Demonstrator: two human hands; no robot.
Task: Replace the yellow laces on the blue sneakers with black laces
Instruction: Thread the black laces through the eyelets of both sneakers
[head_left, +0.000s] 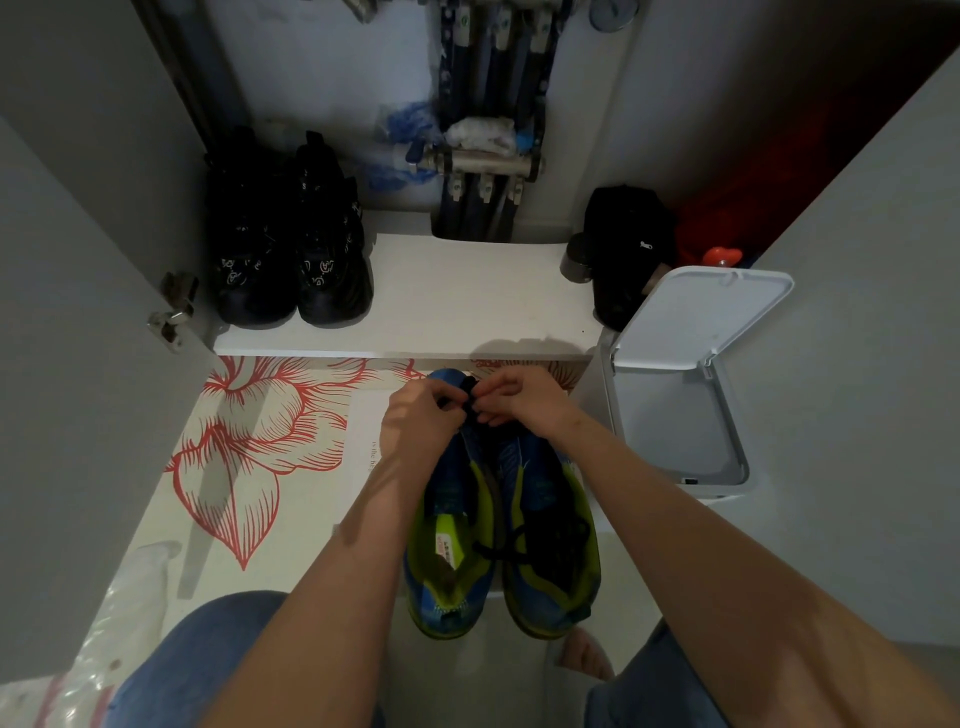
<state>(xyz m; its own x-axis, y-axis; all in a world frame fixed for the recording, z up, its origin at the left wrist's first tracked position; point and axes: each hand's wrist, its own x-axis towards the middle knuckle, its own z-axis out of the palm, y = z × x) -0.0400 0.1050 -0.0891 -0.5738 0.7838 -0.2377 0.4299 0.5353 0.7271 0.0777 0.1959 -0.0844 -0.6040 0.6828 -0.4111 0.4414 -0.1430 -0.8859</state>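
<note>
2 blue sneakers (540, 483) are stood side by side at lower centre of the frame, toes pointed away so the far eyelets are within reach. At the toe end a black lace (470, 402) is pinched by the left hand (415, 421) and the right hand (522, 402), probably so it can be threaded or evened.

matt mesh-cloth blue sneakers (498, 525), smooth plastic bin (680, 395), glossy black shoes (291, 249)
</note>
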